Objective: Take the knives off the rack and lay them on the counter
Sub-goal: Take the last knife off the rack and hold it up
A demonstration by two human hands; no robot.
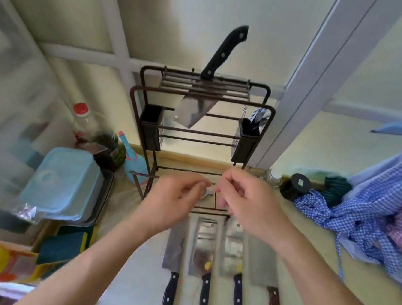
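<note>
A dark wire knife rack [135, 113] stands at the back of the counter [307, 254]. One cleaver [194, 111] with a black handle hangs tilted in the rack's top slots. Several cleavers lie side by side on the counter in front of the rack, handles toward me; the leftmost cleaver [174, 244] and the rightmost cleaver [262, 263] frame the row. My left hand [174, 198] and my right hand [249, 199] hover close together at the rack's base, above the blade tips. Both have loosely curled fingers and hold nothing.
A light blue lidded box [62, 184] on a dark tray sits left of the rack, with a red-capped bottle [83, 121] behind it. Blue checked cloth [370, 214] is piled at the right, beside a black round jar [297, 186]. Green-yellow sponges [67, 243] lie at front left.
</note>
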